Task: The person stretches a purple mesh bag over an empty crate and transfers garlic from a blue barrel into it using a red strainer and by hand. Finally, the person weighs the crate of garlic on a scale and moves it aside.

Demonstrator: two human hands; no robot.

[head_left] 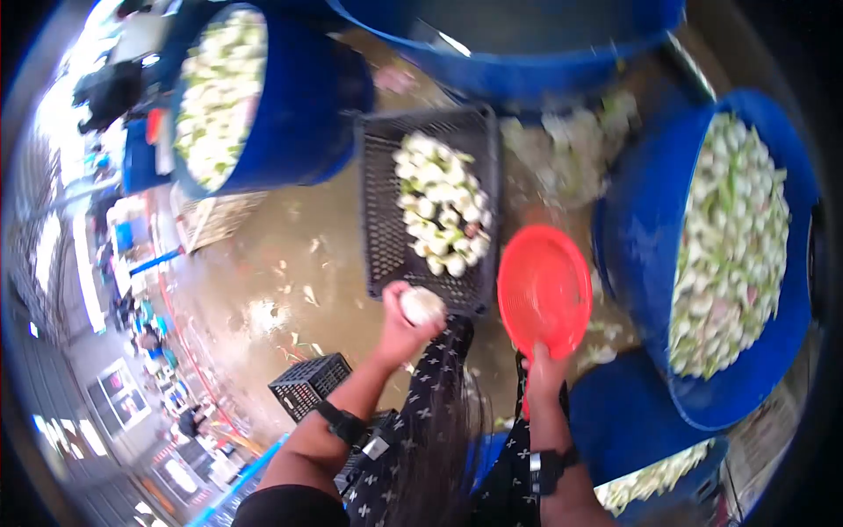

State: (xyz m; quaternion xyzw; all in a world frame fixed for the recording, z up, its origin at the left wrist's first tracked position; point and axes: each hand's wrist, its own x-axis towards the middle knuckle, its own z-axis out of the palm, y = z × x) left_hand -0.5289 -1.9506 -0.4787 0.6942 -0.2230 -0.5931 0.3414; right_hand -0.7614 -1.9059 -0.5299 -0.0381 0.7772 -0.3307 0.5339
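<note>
My left hand is closed around a round white onion, just past the near edge of a black plastic crate. In that crate lies a heap of white onions with green stem ends. My right hand grips a red plastic scoop by its handle. The scoop's round bowl faces up, right of the crate. No contents show in the bowl.
Blue barrels full of onions stand at the upper left and right. A large blue tub holds murky water ahead. Peelings litter the wet floor. A smaller black crate sits by my left arm.
</note>
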